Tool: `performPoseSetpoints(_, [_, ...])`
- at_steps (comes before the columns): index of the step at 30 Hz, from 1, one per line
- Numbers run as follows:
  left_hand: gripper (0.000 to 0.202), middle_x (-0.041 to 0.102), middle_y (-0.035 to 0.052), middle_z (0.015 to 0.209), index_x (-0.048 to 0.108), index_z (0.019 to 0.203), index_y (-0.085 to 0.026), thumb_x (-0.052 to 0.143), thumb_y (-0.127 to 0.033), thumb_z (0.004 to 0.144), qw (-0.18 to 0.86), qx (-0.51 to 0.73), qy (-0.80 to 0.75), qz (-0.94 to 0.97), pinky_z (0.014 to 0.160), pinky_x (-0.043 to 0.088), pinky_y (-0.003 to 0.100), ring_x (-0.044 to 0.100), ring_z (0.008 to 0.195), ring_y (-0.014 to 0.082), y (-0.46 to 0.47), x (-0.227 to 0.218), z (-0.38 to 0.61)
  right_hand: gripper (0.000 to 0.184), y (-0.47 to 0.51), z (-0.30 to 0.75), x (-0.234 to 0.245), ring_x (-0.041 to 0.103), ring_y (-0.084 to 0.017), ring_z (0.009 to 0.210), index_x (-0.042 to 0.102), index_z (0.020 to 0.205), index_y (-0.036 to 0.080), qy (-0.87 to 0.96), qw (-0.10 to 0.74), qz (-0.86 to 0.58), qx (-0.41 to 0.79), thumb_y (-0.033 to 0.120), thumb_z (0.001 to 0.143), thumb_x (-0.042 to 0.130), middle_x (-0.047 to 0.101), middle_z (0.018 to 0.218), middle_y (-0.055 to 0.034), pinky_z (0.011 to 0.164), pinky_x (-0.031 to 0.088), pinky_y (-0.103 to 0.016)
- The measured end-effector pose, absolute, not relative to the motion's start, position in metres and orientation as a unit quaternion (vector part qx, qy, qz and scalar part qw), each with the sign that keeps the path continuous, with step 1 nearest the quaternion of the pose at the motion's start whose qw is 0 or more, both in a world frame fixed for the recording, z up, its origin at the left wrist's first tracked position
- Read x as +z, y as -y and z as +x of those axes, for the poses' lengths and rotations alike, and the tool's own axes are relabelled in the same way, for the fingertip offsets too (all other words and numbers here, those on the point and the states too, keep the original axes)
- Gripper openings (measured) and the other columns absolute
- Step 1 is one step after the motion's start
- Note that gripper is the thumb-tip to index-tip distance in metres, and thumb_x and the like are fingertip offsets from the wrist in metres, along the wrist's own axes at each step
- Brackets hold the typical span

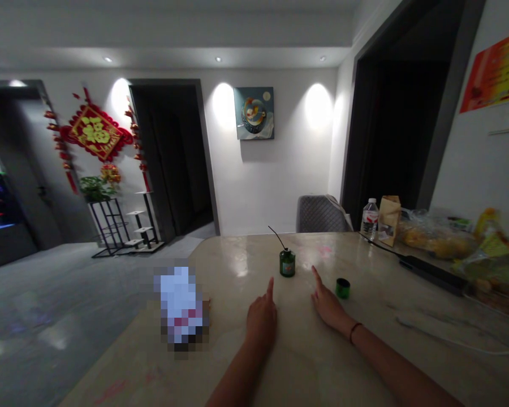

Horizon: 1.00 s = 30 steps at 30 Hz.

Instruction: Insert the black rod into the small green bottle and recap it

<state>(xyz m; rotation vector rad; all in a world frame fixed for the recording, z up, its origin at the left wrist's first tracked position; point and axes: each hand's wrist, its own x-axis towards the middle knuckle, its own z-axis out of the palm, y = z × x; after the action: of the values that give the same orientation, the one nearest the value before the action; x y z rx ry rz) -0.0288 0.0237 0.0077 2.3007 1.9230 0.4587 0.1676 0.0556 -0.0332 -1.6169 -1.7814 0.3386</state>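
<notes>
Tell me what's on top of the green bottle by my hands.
A thin black wire sticks up from the green bottle; what's inside the bottle can't be seen.

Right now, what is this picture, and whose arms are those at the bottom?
This picture comes from one camera worn on a person's head, so you see what they see. The arms are theirs: the left hand, and the right hand with a dark wrist band. Neither hand holds anything; each points one finger. On the pale table stand a small green bottle with a thin black stick and, apart, a small green cap. The blurred thing cannot be made out.
</notes>
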Motion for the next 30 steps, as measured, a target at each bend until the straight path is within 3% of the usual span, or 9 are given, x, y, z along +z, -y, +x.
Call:
performPoseSetpoints(6, [0.064, 0.066, 0.0045, 0.092, -0.006, 0.138, -0.025, 0.03, -0.024, 0.085, 0.058, 0.108, -0.62, 0.775, 0.068, 0.039, 0.024, 0.06, 0.077, 0.0146, -0.025, 0.005, -0.03, 0.078, -0.047, 0.169, -0.025, 0.05, -0.013, 0.055, -0.007, 0.14, 0.017, 0.687, 0.347, -0.593, 0.237, 0.012, 0.076, 0.038, 0.053, 0.066, 0.0025, 0.06, 0.039, -0.022])
performPoseSetpoints(11, [0.067, 0.066, 0.006, 0.089, -0.008, 0.138, -0.023, 0.032, -0.023, 0.084, 0.058, 0.105, -0.615, 0.779, 0.066, 0.038, 0.025, 0.061, 0.077, 0.0159, -0.027, 0.002, -0.029, 0.079, -0.04, 0.17, -0.021, 0.05, -0.011, 0.057, -0.01, 0.139, 0.017, 0.697, 0.332, -0.581, 0.257, 0.011, 0.077, 0.038, 0.053, 0.069, 0.0025, 0.064, 0.04, -0.022])
performPoseSetpoints(15, [0.067, 0.066, 0.006, 0.092, -0.009, 0.138, -0.023, 0.032, -0.023, 0.085, 0.064, 0.127, -0.608, 0.781, 0.069, 0.038, 0.025, 0.06, 0.079, 0.0161, -0.027, 0.001, -0.03, 0.074, -0.034, 0.167, -0.019, 0.057, -0.014, 0.081, -0.004, 0.14, 0.02, 0.726, 0.329, -0.567, 0.207, 0.008, 0.078, 0.036, 0.059, 0.098, -0.0075, 0.078, 0.041, -0.028])
performPoseSetpoints(17, [0.065, 0.065, 0.0049, 0.096, -0.005, 0.138, -0.027, 0.032, -0.022, 0.085, 0.074, 0.123, -0.603, 0.785, 0.07, 0.037, 0.024, 0.06, 0.082, 0.0154, -0.027, 0.002, -0.031, 0.074, -0.033, 0.167, -0.018, 0.054, -0.016, 0.099, -0.003, 0.14, 0.025, 0.744, 0.327, -0.553, 0.184, 0.007, 0.078, 0.035, 0.051, 0.12, -0.0102, 0.086, 0.039, -0.031])
performPoseSetpoints(19, [0.064, 0.064, 0.004, 0.1, -0.002, 0.138, -0.029, 0.032, -0.021, 0.085, 0.085, 0.115, -0.604, 0.784, 0.071, 0.037, 0.023, 0.059, 0.085, 0.0146, -0.026, 0.005, -0.031, 0.074, -0.033, 0.168, -0.018, 0.051, -0.017, 0.107, -0.004, 0.14, 0.027, 0.756, 0.312, -0.552, 0.164, 0.007, 0.078, 0.034, 0.044, 0.128, -0.01, 0.088, 0.039, -0.032])
performPoseSetpoints(25, [0.065, 0.064, 0.0031, 0.101, -0.002, 0.138, -0.03, 0.033, -0.018, 0.084, 0.082, 0.117, -0.603, 0.785, 0.069, 0.036, 0.023, 0.058, 0.084, 0.014, -0.026, 0.007, -0.03, 0.075, -0.033, 0.164, -0.023, 0.059, -0.017, 0.079, -0.001, 0.139, 0.03, 0.787, 0.176, -0.592, -0.004, 0.0, 0.078, 0.03, 0.056, 0.101, -0.0082, 0.067, 0.044, -0.026])
performPoseSetpoints(30, [0.064, 0.063, 0.0033, 0.1, 0.0, 0.138, -0.031, 0.03, -0.015, 0.084, 0.062, 0.125, -0.597, 0.79, 0.071, 0.036, 0.023, 0.058, 0.085, 0.0131, -0.028, 0.003, -0.031, 0.078, -0.026, 0.151, -0.022, 0.061, -0.016, 0.067, 0.003, 0.137, 0.039, 0.77, 0.079, -0.618, -0.137, -0.001, 0.077, 0.034, 0.055, 0.106, -0.0094, 0.053, 0.042, -0.022])
